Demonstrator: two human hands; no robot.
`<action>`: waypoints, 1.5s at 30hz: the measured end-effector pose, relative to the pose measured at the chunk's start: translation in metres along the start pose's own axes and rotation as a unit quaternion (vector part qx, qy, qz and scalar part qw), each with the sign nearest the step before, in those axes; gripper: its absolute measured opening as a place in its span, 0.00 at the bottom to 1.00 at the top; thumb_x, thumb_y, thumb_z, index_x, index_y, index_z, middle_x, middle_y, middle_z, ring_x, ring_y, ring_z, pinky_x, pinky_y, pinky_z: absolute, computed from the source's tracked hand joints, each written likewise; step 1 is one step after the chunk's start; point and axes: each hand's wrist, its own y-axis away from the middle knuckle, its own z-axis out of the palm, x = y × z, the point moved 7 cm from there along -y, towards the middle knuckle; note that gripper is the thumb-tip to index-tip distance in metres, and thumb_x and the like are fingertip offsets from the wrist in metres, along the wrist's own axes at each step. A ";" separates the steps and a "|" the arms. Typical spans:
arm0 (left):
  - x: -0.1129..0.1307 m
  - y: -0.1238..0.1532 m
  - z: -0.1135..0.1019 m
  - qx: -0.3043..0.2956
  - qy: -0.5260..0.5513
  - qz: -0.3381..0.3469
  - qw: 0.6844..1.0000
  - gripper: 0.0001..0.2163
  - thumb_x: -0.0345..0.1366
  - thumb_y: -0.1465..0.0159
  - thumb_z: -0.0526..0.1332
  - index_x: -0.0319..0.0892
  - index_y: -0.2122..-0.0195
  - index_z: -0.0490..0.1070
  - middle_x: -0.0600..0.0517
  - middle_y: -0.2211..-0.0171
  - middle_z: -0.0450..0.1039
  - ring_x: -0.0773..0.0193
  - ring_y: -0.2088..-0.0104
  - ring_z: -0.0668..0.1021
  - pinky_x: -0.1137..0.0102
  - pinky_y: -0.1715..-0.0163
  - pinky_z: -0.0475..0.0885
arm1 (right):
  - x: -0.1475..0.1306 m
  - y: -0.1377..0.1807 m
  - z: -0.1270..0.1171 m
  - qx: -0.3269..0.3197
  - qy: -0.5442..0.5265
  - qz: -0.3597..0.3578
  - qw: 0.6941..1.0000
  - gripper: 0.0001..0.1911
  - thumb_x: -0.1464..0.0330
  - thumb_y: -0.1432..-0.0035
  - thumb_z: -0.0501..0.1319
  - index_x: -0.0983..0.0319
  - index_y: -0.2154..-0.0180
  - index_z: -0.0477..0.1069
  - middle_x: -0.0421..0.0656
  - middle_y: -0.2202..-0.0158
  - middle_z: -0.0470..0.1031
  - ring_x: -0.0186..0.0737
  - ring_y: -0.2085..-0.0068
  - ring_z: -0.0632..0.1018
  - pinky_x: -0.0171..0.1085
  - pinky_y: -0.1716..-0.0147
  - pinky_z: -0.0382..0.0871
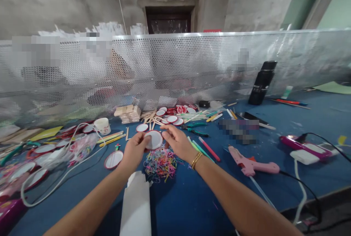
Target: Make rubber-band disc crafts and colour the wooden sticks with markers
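Observation:
My left hand (135, 151) pinches the left edge of a round white disc with a red rim (154, 140), held just above the blue table (186, 199). My right hand (177, 141) is at the disc's right edge, its fingers curled round that side with the index finger stretched along the top. A heap of coloured rubber bands (161, 163) lies directly below both hands. More red-rimmed discs (172, 119) and wooden sticks (150, 116) lie just beyond the hands.
A pink glue gun (251, 164) with its cable lies to the right. Green pliers (195, 129), coloured sticks (208, 149), a white paper bag (136, 203), a paper cup (102, 125), a black bottle (261, 82) and a perforated metal screen (175, 71) surround the work spot.

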 end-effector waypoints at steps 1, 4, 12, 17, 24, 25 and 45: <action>-0.004 0.000 -0.007 0.027 0.022 -0.010 0.999 0.14 0.48 0.46 0.64 0.40 0.70 0.71 0.56 0.76 0.70 0.68 0.76 0.71 0.74 0.77 0.67 | 0.002 -0.001 -0.003 0.007 0.031 0.004 0.999 0.14 0.64 0.33 0.52 0.59 0.49 0.67 0.41 0.65 0.77 0.35 0.70 0.76 0.35 0.67 0.69; -0.010 0.002 -0.023 0.090 0.098 -0.036 0.990 0.15 0.46 0.47 0.65 0.41 0.65 0.71 0.54 0.70 0.73 0.68 0.74 0.74 0.74 0.76 0.70 | 0.008 -0.004 -0.011 0.004 0.194 -0.001 0.981 0.08 0.70 0.38 0.59 0.59 0.58 0.74 0.43 0.63 0.79 0.40 0.61 0.78 0.38 0.59 0.68; -0.020 0.001 -0.008 0.027 0.157 -0.055 0.986 0.15 0.44 0.43 0.64 0.42 0.58 0.68 0.49 0.59 0.75 0.60 0.64 0.80 0.69 0.71 0.78 | 0.028 -0.007 -0.003 -0.054 0.288 -0.005 0.956 0.09 0.72 0.39 0.60 0.58 0.62 0.79 0.44 0.61 0.80 0.42 0.58 0.77 0.39 0.55 0.66; -0.029 0.004 -0.004 0.017 0.159 -0.064 0.985 0.16 0.46 0.45 0.66 0.42 0.60 0.70 0.51 0.62 0.74 0.62 0.65 0.78 0.69 0.71 0.79 | 0.035 -0.007 0.017 -0.050 0.305 -0.012 0.951 0.11 0.66 0.35 0.58 0.56 0.55 0.78 0.45 0.57 0.78 0.42 0.54 0.73 0.42 0.51 0.63; -0.026 0.008 -0.002 0.008 0.136 -0.063 0.989 0.15 0.43 0.44 0.65 0.42 0.58 0.69 0.50 0.64 0.73 0.63 0.69 0.76 0.69 0.75 0.77 | 0.032 -0.004 0.029 -0.019 0.348 0.021 0.937 0.03 0.67 0.42 0.64 0.57 0.67 0.78 0.43 0.59 0.78 0.46 0.54 0.71 0.47 0.52 0.59; -0.024 0.008 -0.004 0.013 0.131 -0.056 0.990 0.17 0.42 0.44 0.65 0.43 0.56 0.69 0.51 0.63 0.73 0.63 0.69 0.76 0.69 0.76 0.77 | 0.031 -0.004 0.028 -0.015 0.341 0.025 0.940 0.03 0.67 0.41 0.64 0.57 0.67 0.77 0.43 0.60 0.78 0.46 0.54 0.71 0.46 0.52 0.59; -0.009 0.021 0.008 -0.038 0.101 0.004 0.994 0.13 0.40 0.47 0.64 0.39 0.63 0.77 0.50 0.66 0.71 0.65 0.69 0.74 0.68 0.72 0.79 | -0.031 0.013 0.001 0.149 0.130 -0.090 0.976 0.04 0.70 0.44 0.60 0.60 0.72 0.71 0.42 0.68 0.76 0.39 0.62 0.75 0.38 0.56 0.67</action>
